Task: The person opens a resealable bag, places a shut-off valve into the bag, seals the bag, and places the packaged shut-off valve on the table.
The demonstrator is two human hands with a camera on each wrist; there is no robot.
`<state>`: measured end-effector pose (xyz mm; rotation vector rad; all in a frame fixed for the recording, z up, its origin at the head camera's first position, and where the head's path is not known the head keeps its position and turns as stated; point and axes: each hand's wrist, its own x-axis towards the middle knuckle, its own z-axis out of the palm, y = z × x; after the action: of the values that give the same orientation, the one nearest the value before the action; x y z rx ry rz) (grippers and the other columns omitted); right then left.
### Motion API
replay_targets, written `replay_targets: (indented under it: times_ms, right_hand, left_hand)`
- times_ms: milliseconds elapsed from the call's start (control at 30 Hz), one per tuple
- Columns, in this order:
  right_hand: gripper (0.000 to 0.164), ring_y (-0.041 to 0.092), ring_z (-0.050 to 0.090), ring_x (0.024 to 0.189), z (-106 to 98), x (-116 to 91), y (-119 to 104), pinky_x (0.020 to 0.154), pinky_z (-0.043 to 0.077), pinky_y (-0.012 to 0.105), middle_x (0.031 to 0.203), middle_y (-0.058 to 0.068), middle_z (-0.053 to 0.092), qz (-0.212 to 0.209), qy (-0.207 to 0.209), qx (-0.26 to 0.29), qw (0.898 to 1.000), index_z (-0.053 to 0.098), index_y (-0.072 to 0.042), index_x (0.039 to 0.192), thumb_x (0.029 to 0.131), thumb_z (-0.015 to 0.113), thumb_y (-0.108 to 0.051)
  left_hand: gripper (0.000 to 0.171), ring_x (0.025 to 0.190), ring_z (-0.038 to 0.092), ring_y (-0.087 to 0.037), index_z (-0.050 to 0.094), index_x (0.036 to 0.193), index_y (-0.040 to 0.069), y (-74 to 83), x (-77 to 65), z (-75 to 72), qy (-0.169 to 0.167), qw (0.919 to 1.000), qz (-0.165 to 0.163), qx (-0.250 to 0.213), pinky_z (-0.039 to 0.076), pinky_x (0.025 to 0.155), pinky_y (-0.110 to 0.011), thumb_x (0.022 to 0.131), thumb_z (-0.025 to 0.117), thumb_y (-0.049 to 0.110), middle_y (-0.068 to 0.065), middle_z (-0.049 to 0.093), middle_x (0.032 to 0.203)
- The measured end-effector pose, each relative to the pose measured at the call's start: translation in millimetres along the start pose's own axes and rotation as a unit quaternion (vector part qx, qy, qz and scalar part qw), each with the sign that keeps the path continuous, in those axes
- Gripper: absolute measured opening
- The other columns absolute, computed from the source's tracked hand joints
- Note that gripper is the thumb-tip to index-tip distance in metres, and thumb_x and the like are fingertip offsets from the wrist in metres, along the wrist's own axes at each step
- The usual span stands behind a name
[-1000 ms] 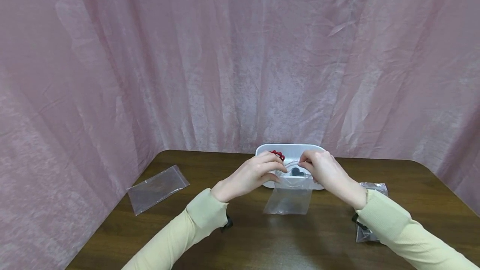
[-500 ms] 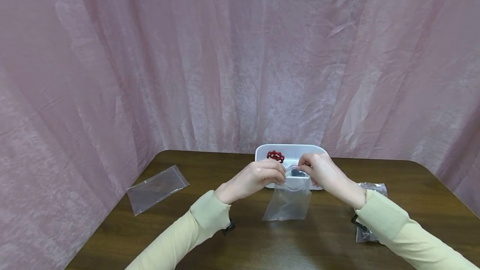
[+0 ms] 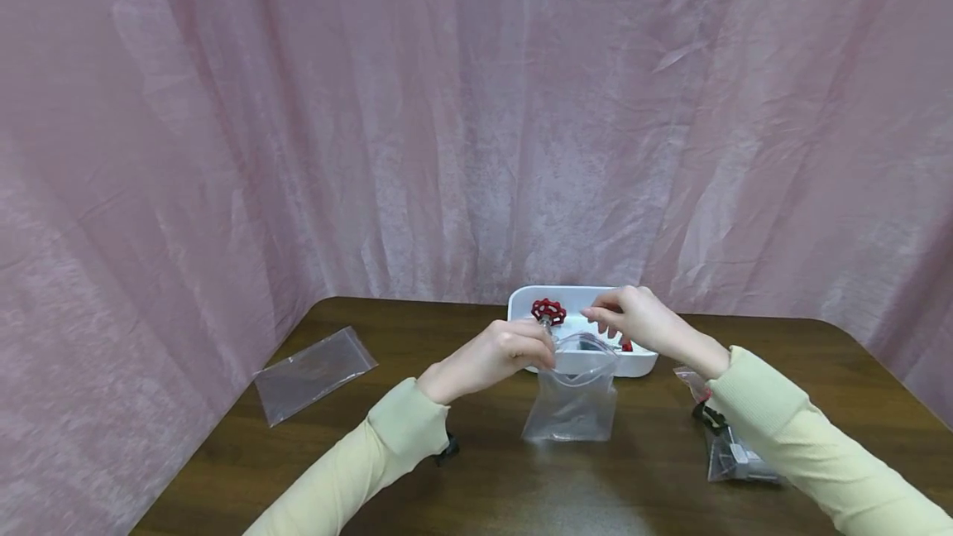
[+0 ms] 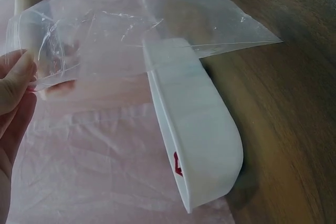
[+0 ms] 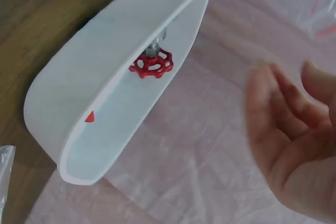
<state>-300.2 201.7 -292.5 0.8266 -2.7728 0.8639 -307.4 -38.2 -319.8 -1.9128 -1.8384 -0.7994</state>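
A clear zip bag (image 3: 572, 416) hangs with its mouth spread in front of the white bin (image 3: 636, 364). My left hand (image 3: 497, 360) pinches the bag's rim at the left; in the left wrist view thumb and fingers (image 4: 20, 77) press the film together. Off the bag and over the right part of the bin is my right hand (image 3: 646, 325), fingers loosely bent and holding nothing. In the bin stands a valve with a red handwheel (image 3: 548, 311), also seen in the right wrist view with its metal stem (image 5: 153, 51). A dark piece shows through the bag's mouth, partly hidden.
Another clear bag (image 3: 316, 375) lies flat on the brown table (image 3: 417, 329) at the left. Under the right forearm lies a filled clear bag (image 3: 740, 461), partly covered by the sleeve. Inside the bin's right end is a small red piece (image 3: 626, 345). A pink curtain (image 3: 476, 122) hangs behind.
My right hand has let go of the bag's rim and lifted slightly away. The bag's mouth has spread wider. My left hand keeps its pinch, having shifted a little left.
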Motion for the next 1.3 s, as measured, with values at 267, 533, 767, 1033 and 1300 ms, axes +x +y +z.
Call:
replay_targets:
  times_ms: [267, 533, 767, 1033, 1300]
  right_hand:
    - [0.021, 0.018, 0.059, 0.072, 4.6, 34.6, 26.2, 0.06, 0.05, 0.033, 0.076, 0.003, 0.061, 0.029, -0.067, 0.035, 0.997, 0.065, 0.002, 0.091, 0.091, 0.057, -0.017]
    - [0.022, 0.029, 0.058, 0.085, 12.0, 58.3, 41.8, 0.067, 0.05, 0.039, 0.091, 0.015, 0.063, 0.067, -0.063, 0.082, 0.992, 0.061, 0.006, 0.099, 0.091, 0.056, -0.013]
    - [0.024, 0.03, 0.057, 0.091, 26.6, 72.3, 57.1, 0.068, 0.049, 0.037, 0.096, 0.016, 0.061, 0.09, -0.051, 0.094, 0.99, 0.058, 0.007, 0.103, 0.09, 0.057, -0.012]
    - [0.029, 0.031, 0.056, 0.09, 38.7, 85.9, 65.9, 0.066, 0.05, 0.034, 0.1, 0.02, 0.06, 0.1, -0.062, 0.065, 0.991, 0.056, 0.013, 0.105, 0.088, 0.058, -0.011]
    - [0.057, 0.03, 0.056, 0.089, 99.2, 145.7, 193.7, 0.07, 0.045, 0.034, 0.099, 0.021, 0.059, 0.039, -0.034, 0.001, 0.999, 0.054, 0.009, 0.11, 0.081, 0.067, -0.038]
  left_hand:
    - [0.016, 0.086, 0.054, -0.005, 0.066, 0.08, 0.006, 1.5, -4.0, -0.5, -0.008, 0.9999, -0.005, -0.006, 0.042, 0.075, -0.015, 0.077, 0.065, -0.01, 0.001, 0.061, 0.088]
    - [0.015, 0.087, 0.056, -0.009, 0.066, 0.082, 0.005, 1.6, -5.6, -1.7, -0.013, 0.9999, -0.006, -0.007, 0.042, 0.076, -0.015, 0.08, 0.063, -0.009, 0.0, 0.061, 0.09]
    - [0.014, 0.087, 0.054, -0.006, 0.066, 0.082, 0.004, 5.0, -7.1, -1.3, -0.005, 0.9998, -0.002, -0.02, 0.043, 0.075, -0.015, 0.077, 0.066, -0.009, -0.003, 0.061, 0.089]
    - [0.014, 0.086, 0.055, -0.008, 0.065, 0.081, 0.004, 7.3, -8.7, -1.7, -0.004, 0.9999, 0.004, -0.014, 0.042, 0.076, -0.015, 0.075, 0.068, -0.009, -0.005, 0.062, 0.088]
    - [0.015, 0.087, 0.054, -0.006, 0.065, 0.081, 0.005, 11.8, -8.3, -3.6, -0.008, 0.9997, 0.005, -0.021, 0.042, 0.075, -0.015, 0.077, 0.066, -0.009, -0.003, 0.061, 0.089]
